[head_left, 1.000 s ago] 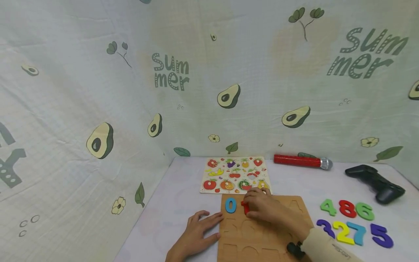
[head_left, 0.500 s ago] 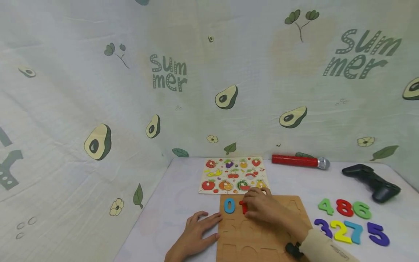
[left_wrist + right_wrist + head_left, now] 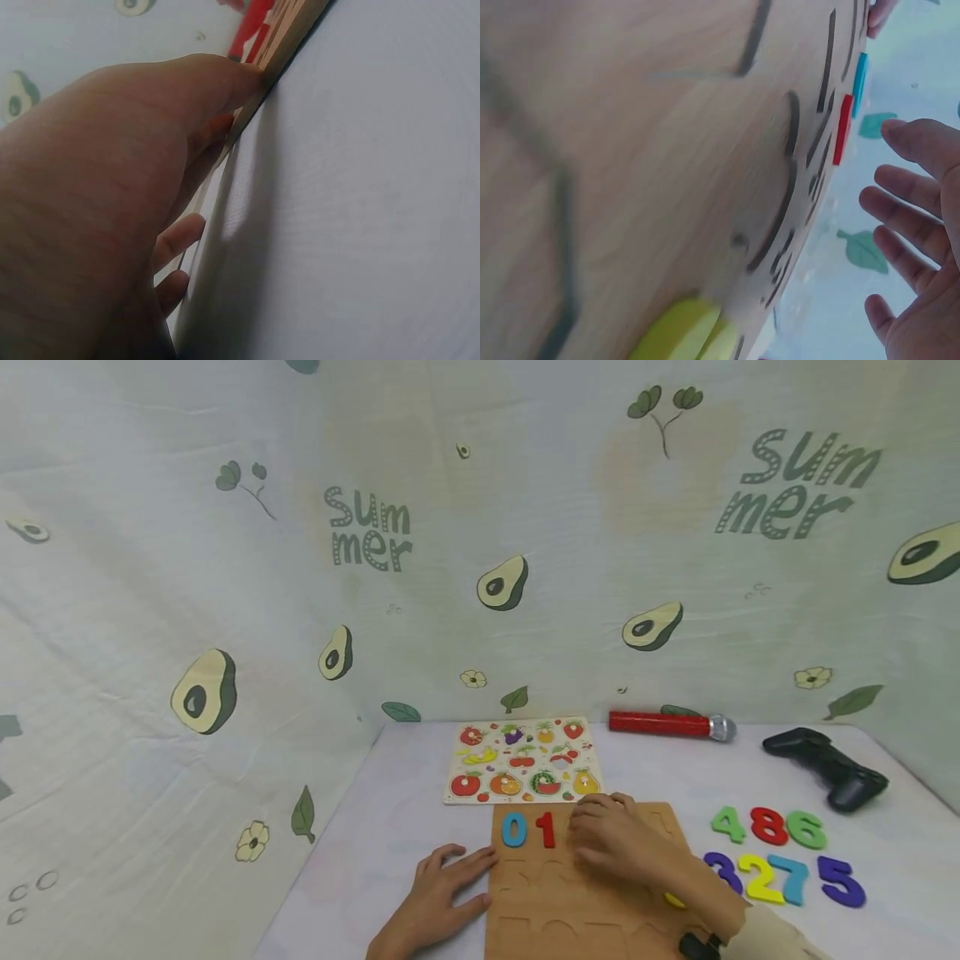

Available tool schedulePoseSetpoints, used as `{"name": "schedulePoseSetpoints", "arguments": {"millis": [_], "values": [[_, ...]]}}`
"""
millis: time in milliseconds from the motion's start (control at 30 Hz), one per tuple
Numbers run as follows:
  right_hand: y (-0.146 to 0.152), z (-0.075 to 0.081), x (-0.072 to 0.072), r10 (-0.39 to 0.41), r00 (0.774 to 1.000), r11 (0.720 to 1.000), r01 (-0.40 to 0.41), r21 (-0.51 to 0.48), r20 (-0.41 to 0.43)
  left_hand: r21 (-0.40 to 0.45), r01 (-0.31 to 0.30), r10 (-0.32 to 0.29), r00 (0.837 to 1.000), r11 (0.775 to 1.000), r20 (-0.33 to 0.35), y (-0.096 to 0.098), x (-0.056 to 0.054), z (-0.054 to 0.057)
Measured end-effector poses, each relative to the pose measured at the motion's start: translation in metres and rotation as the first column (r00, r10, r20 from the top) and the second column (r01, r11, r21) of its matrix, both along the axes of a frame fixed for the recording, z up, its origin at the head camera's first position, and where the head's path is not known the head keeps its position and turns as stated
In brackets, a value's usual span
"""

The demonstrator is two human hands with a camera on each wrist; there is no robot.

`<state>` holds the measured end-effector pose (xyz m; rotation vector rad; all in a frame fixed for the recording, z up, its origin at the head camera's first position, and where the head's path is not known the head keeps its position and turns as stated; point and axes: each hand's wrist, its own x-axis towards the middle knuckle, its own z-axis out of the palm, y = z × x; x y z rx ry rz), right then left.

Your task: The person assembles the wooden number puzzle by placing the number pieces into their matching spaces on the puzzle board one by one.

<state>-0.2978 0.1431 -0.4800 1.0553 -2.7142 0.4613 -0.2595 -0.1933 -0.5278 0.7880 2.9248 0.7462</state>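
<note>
A brown wooden number board (image 3: 536, 902) with recessed shapes lies on the table. The blue number 0 (image 3: 506, 831) and red number 1 (image 3: 548, 832) sit in its top row. My right hand (image 3: 618, 842) is over the board just right of the 1; in the right wrist view its fingers (image 3: 900, 199) are loosely spread and hold nothing. At the board's left edge rests my left hand (image 3: 438, 897), fingers extended; the left wrist view has its thumb (image 3: 217, 82) touching that edge. A yellow piece (image 3: 675, 330) on the board is partly hidden under my right forearm.
Right of the board lie loose number pieces, among them a green 4 (image 3: 722, 825), a yellow 2 (image 3: 763, 889) and a purple 5 (image 3: 843, 892). Behind are a fruit puzzle board (image 3: 491, 772), a red toy microphone (image 3: 660, 723) and a black game controller (image 3: 825, 764).
My right hand has let go of the red 1 and moved right, so the 1 shows fully. My left hand stays at the board's edge. The head view has shifted slightly.
</note>
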Motion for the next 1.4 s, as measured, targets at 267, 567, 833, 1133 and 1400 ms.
{"name": "schedulePoseSetpoints", "arguments": {"millis": [267, 567, 833, 1133, 1400], "values": [[0.026, 0.006, 0.013, -0.044, 0.999, 0.999, 0.044, -0.027, 0.006, 0.001, 0.005, -0.005, 1.000, 1.000, -0.023, -0.001, 0.001, -0.003], [0.052, 0.009, 0.026, -0.128, 0.992, 0.992, 0.128, -0.007, 0.013, 0.002, -0.003, 0.003, 1.000, 1.000, -0.012, -0.003, 0.000, -0.007], [0.073, 0.006, 0.038, -0.213, 0.976, 0.977, 0.213, 0.018, 0.033, 0.008, 0.004, -0.004, 1.000, 1.000, -0.015, -0.002, 0.001, -0.006], [0.088, 0.004, 0.049, -0.255, 0.964, 0.967, 0.256, 0.000, 0.069, 0.004, 0.007, -0.007, 1.000, 1.000, -0.020, -0.004, 0.000, -0.003], [0.102, 0.002, 0.058, -0.290, 0.955, 0.956, 0.292, -0.038, 0.056, 0.010, 0.015, -0.015, 1.000, 1.000, -0.004, -0.003, -0.001, -0.002]]}}
